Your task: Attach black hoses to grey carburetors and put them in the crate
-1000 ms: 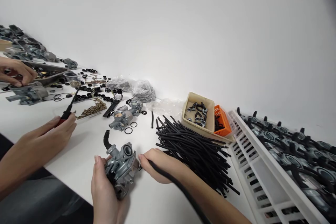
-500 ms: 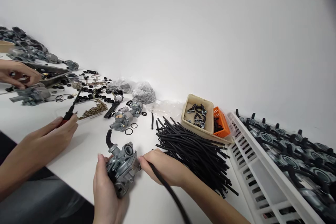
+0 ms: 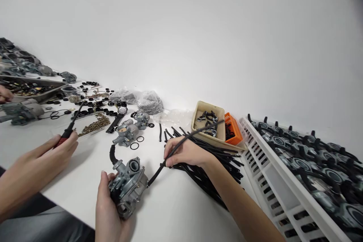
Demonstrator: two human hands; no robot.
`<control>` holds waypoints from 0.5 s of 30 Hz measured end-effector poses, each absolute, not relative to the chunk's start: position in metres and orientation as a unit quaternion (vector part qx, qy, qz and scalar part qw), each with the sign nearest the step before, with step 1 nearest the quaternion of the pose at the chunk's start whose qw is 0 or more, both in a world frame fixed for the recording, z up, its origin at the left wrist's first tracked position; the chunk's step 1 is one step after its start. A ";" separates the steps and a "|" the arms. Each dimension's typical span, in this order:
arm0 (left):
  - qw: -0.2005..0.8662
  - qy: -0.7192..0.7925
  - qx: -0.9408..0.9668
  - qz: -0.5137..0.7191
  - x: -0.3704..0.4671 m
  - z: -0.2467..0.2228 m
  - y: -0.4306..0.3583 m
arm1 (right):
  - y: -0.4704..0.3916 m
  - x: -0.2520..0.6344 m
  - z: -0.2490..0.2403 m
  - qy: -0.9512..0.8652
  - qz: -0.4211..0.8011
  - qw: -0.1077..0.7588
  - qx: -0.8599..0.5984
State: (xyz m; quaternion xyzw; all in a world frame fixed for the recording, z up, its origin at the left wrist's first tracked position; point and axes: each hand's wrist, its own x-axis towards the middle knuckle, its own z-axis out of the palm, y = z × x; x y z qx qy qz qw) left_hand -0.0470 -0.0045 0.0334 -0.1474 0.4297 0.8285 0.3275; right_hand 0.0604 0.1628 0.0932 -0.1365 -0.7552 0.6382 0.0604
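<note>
In the head view, my left hand is closed around a grey metal carburetor at the lower middle. A short black elbow hose sticks up from its top left. One end of a long black hose meets the carburetor's right side. My right hand pinches that hose partway along, and its other end points up toward the beige tray. Behind my right hand lies a pile of black hoses. Two more carburetors stand beyond, beside two black O-rings.
At left, another person's hand holds a red-and-black screwdriver beside brass parts. A beige tray and an orange basket stand behind the hoses. A white crate of carburetors fills the right.
My right hand has moved up and right, from the carburetor's side to farther along the hose. The hose's free end has swung from the bottom edge up toward the beige tray.
</note>
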 end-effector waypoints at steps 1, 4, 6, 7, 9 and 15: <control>0.330 0.432 -0.150 0.826 -0.047 0.034 -0.005 | 0.164 0.059 0.090 -0.734 0.656 0.091 -0.151; 0.350 0.435 -0.147 0.816 -0.048 0.034 -0.007 | 0.162 0.052 0.079 -0.684 0.691 0.144 -0.183; 0.365 0.437 -0.130 0.812 -0.048 0.033 -0.008 | 0.160 0.046 0.071 -0.671 0.700 0.151 -0.191; 0.373 0.437 -0.125 0.809 -0.048 0.033 -0.008 | 0.158 0.043 0.068 -0.668 0.703 0.149 -0.193; 0.387 0.437 -0.121 0.803 -0.048 0.033 -0.009 | 0.154 0.039 0.063 -0.659 0.712 0.144 -0.196; 0.422 0.423 -0.120 0.793 -0.045 0.035 -0.010 | 0.140 0.034 0.057 -0.637 0.734 0.121 -0.203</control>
